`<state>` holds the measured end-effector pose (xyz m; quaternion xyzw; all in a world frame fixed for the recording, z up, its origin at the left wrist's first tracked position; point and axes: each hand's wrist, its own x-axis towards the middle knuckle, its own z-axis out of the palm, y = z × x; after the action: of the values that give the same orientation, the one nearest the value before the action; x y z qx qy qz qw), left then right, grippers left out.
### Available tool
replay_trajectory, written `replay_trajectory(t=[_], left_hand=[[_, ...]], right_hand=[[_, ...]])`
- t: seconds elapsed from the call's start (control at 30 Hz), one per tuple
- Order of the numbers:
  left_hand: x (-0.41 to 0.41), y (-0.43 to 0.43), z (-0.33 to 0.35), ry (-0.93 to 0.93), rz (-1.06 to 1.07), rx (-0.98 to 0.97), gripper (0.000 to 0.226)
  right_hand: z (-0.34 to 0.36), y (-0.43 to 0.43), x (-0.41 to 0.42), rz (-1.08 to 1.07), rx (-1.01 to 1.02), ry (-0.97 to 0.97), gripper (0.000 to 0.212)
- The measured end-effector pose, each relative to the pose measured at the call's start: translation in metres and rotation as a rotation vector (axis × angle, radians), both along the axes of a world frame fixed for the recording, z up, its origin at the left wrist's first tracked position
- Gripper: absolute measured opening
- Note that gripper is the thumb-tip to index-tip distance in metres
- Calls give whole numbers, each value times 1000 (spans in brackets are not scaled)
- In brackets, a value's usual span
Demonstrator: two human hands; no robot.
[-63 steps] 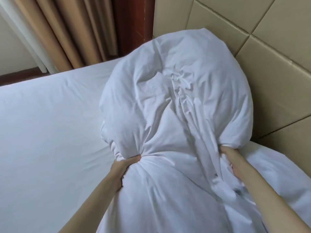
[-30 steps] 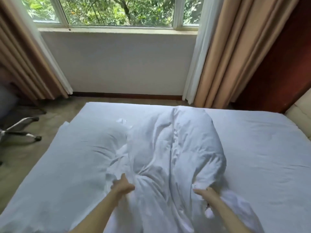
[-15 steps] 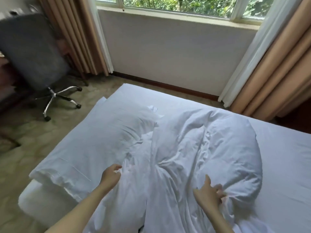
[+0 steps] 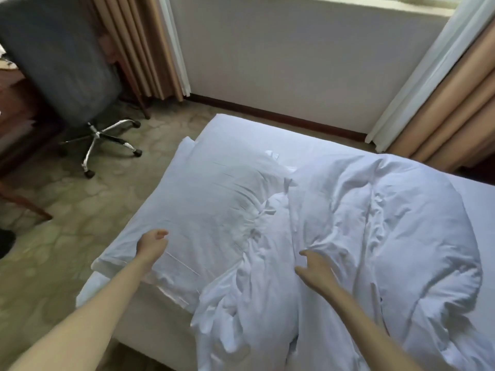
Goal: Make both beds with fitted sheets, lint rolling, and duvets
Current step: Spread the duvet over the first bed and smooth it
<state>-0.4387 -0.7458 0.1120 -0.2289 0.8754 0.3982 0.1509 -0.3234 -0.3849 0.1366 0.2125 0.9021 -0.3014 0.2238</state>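
Duvet (image 4: 388,236): lying bunched and twisted across the centre and right of the frame, on top of the bed (image 4: 267,135). Running off the bottom edge, so hiding its near end. Thinning out toward left of centre into a flat, smooth stretch of white cloth (image 4: 214,204) and overhanging the bed's near left corner a little. Not showing whether that stretch is part of the same cover or a separate piece, the join being buried under folds.

Left hand (image 4: 152,246): sitting over the near edge of the flat stretch, lower left of centre, fingers loosely curled with no cloth showing between them. Touching the cloth or floating just above it, impossible to tell.

Right hand (image 4: 316,271): lying palm down on the bunched part, lower centre, thumb and fingers spread and relaxed, gripping nothing. Fingertips partly disappearing behind a ridge of fabric.

Both forearms coming in from the bottom edge, cut off there.

Upper left: office chair (image 4: 61,62) standing blurred on the carpet (image 4: 80,210), its back clipped by the top edge. Curtains (image 4: 139,44) hanging beside it, more of them at the far right, with a pale wall (image 4: 294,49) between.
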Motion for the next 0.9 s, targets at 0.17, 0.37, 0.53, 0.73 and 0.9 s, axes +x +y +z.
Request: replay_trajectory(t=[0.17, 0.37, 0.53, 0.73, 0.9], left_hand=[[-63, -102, -12, -125, -64, -41, 43], [-94, -160, -21, -356, -227, 33, 56], [-116, -174, -43, -380, -291, 176, 60], [-131, -176, -70, -421, -322, 241, 77], [-143, -168, -70, -401, -269, 209, 76]], right_hand=[[-15, -94, -48, -55, 58, -78, 50], [-24, -202, -88, 40, -26, -140, 54], [-31, -230, -96, 71, -20, -179, 52], [-34, -219, -87, 10, 3, -204, 48], [-35, -215, -82, 0, -9, -225, 46]])
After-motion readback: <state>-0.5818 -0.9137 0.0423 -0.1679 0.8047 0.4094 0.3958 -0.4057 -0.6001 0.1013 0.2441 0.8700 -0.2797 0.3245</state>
